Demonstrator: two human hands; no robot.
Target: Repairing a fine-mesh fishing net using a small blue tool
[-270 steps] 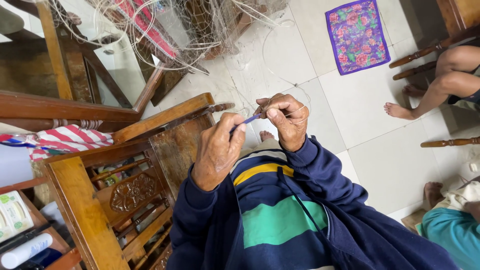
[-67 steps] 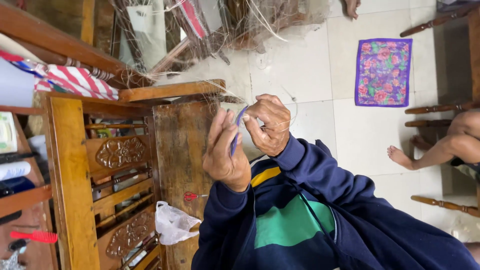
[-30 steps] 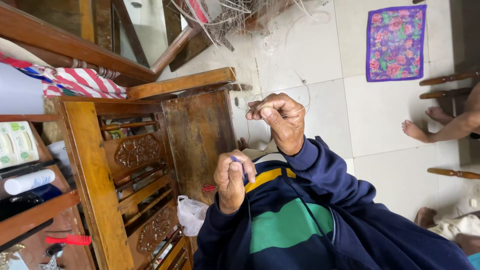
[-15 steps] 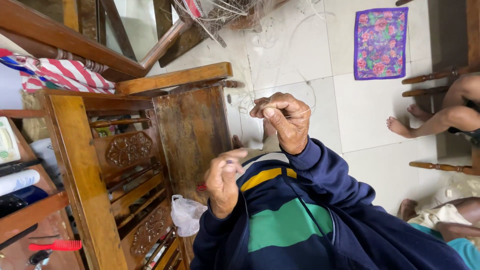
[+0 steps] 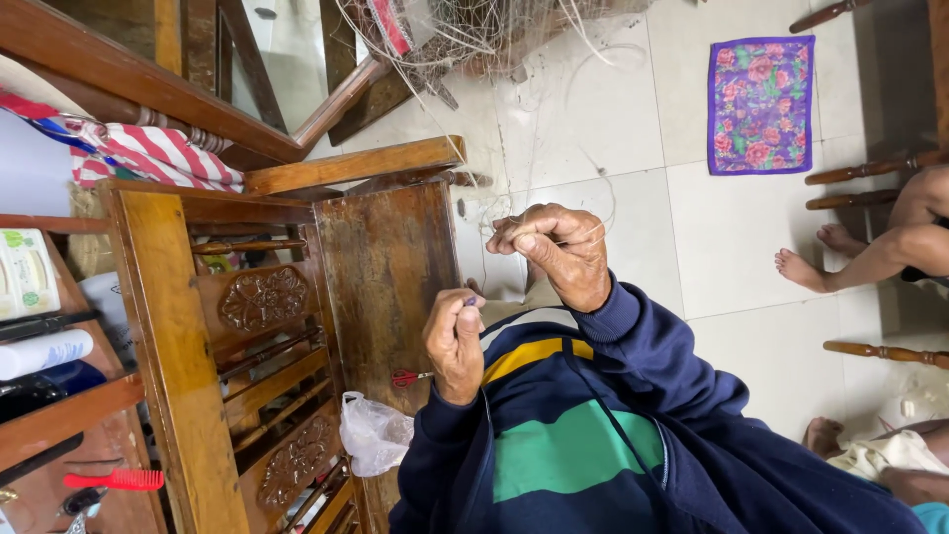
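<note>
Left hand clenched on small purple tool, right hand pinching thin line, white green-labelled package far left

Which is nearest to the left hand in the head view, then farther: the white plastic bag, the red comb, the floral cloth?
From the left hand:
1. White plastic bag, just below-left, by the cabinet.
2. Red comb, far left on the shelf.
3. Floral cloth, upper right on the floor.
</note>
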